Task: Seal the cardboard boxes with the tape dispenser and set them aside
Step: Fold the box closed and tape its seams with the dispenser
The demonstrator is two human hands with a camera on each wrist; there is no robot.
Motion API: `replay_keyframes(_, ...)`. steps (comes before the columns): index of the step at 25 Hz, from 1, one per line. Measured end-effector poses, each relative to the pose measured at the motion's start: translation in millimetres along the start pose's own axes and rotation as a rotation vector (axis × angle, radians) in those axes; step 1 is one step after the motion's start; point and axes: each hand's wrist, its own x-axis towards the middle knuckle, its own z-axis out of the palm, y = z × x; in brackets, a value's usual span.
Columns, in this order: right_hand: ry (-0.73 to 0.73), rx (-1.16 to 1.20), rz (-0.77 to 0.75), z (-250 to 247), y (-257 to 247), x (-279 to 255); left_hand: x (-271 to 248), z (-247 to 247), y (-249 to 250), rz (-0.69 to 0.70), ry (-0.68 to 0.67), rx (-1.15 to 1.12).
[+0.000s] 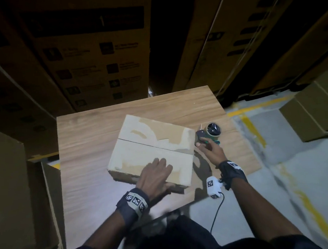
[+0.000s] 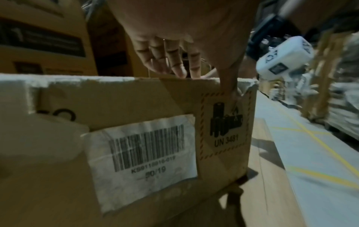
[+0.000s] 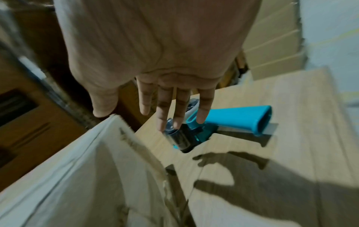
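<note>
From the head view, a cardboard box [image 1: 151,147] is seen lying skewed on the wooden table [image 1: 88,170], its two top flaps closed with an untaped seam running across. The left hand [image 1: 155,174] is laid flat on the near flap, fingers straight, thumb hooked down the near side. The tape dispenser [image 1: 209,134] lies on the table just beside the box's right corner, and the right hand [image 1: 211,150] is stretched over it with fingers spread; nothing is gripped yet.

In the left wrist view, the box's side [image 2: 136,107] is shown with a barcode label [image 2: 143,155] and a battery warning sticker [image 2: 225,122]. The fingers [image 2: 178,67] are pressed on the top edge. The board looks stiff but worn, with torn paper patches, so it is judged light and easily held down by flat pressure near the seam.

In the right wrist view, the dispenser [image 3: 213,122] is seen on its side, blue handle [image 3: 237,116] pointing away from the box [image 3: 97,176]. The open fingers [image 3: 202,110] hover at its roller end. The rigid plastic handle is judged the proper place to take hold, away from the cutting blade.
</note>
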Motion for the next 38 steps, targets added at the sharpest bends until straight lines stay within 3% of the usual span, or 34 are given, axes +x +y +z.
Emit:
replay_keyframes(3,0.234,-0.011,0.116,-22.9,30.6,9.5,23.1,7.9,-7.7,-0.074,-0.01,-0.056)
replay_keyframes(5,0.255,-0.139,0.163,-36.0,53.0,25.9,40.1,10.3,-11.3,-0.091,-0.074,-0.056)
replay_keyframes(8,0.179,-0.293,0.256,-44.5,78.4,51.3,59.5,11.0,-6.0,-0.086,-0.085,0.006)
replay_keyframes(12,0.042,-0.25,0.241,-41.2,99.8,81.8,78.2,12.4,0.7,-0.113,-0.069,0.021)
replay_keyframes(17,-0.026,0.067,0.263,-48.9,106.6,111.1,114.8,7.8,13.2,-0.167,-0.087,0.037)
replay_keyframes(21,-0.076,0.294,0.214,-66.0,90.6,109.5,136.1,5.4,23.8,-0.193,-0.075,0.031)
replay_keyframes(25,-0.028,0.789,0.251,-91.4,69.5,96.7,133.2,8.0,26.8,-0.188,-0.052,0.02)
replay_keyframes(27,-0.032,0.924,0.234,-106.6,53.2,87.9,128.3,9.5,25.1,-0.168,-0.051,0.021)
replay_keyframes(32,-0.161,0.881,0.091,-114.7,5.2,43.6,105.3,13.9,6.2,-0.089,-0.03,0.042)
replay_keyframes(38,-0.354,0.811,-0.041,-69.2,-46.3,-0.3,41.4,22.5,-22.9,-0.039,-0.018,0.014)
